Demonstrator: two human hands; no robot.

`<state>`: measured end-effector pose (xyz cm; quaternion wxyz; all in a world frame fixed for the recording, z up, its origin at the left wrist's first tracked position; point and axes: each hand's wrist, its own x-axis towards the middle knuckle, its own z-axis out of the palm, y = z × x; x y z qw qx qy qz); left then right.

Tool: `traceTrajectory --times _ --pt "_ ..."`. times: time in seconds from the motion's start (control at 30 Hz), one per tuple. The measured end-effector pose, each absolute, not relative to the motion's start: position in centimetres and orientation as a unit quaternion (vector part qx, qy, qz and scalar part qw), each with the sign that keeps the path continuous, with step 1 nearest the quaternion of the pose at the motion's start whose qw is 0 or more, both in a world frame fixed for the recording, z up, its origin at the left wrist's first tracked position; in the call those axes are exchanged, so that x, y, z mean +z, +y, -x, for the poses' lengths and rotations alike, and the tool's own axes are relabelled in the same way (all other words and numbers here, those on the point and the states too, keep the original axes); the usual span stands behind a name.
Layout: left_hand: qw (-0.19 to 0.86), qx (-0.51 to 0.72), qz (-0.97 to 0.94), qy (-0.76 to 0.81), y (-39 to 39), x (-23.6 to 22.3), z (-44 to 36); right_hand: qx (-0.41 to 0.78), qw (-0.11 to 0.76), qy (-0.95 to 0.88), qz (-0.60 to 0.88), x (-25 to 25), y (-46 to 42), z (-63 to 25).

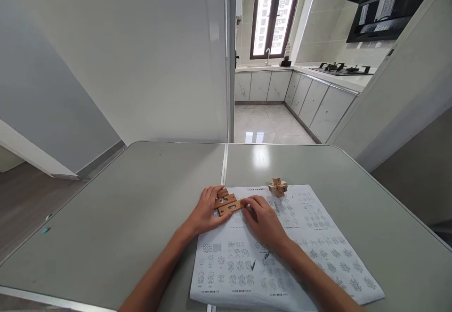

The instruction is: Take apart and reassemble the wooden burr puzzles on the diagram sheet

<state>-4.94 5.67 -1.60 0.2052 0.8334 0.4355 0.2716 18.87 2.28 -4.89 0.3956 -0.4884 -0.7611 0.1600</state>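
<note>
Several flat wooden puzzle pieces (225,201) with cut-out slots lie side by side on a printed instruction sheet (229,255). My left hand (206,213) is closed around their left side, fingers over the far pieces and thumb along the near edge. With thumb and forefinger, my right hand (263,220) pinches the right end of the nearest wooden puzzle piece (231,207). Part of that end is hidden by my fingertips. An assembled wooden burr puzzle (278,187) stands apart from both hands, at the sheet's far edge.
The sheet lies on a grey-green table (106,217) with a metal seam (225,161) down its middle. A small teal bit (46,230) is near the left edge. Beyond the table are a white wall panel (169,57) and a kitchen with a gas stove (341,69).
</note>
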Motion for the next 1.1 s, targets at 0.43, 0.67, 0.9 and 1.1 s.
traceTrajectory --times 0.43,0.67,0.9,1.1 --pt "0.218 0.257 -0.840 0.426 6.5 -1.0 6.5 0.213 0.374 -0.803 0.412 -4.0 1.7 -18.6" --pt "0.210 0.262 -0.835 0.437 6.3 -0.9 6.5 0.221 0.380 -0.805 0.398 -3.6 1.5 -18.8" --pt "0.161 0.296 -0.819 0.465 6.5 -1.3 5.9 0.236 0.471 -0.652 0.545 -4.3 2.6 -19.8" --pt "0.116 0.290 -0.851 0.422 5.6 -0.9 5.0 0.296 0.547 -0.516 0.589 -3.8 3.2 -21.0"
